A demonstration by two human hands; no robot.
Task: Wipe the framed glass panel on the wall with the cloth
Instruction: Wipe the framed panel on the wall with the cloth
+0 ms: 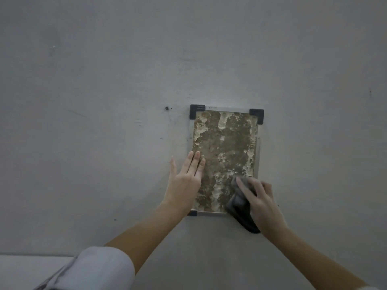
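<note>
A small upright glass panel point(225, 147) with a thin metal frame and black corner clips hangs on the grey wall; its surface is mottled brown and beige. My left hand point(186, 176) lies flat with straight fingers on the panel's left edge, partly on the wall. My right hand point(259, 199) grips a bunched dark grey cloth point(238, 204) and holds it against the panel's lower right corner, which the cloth and hand hide.
The grey wall point(104, 101) fills the view, with a small screw or hole point(167, 108) left of the panel's top. A pale ledge or floor strip point(31, 268) shows at the bottom left, beside my white rolled sleeve point(100, 268).
</note>
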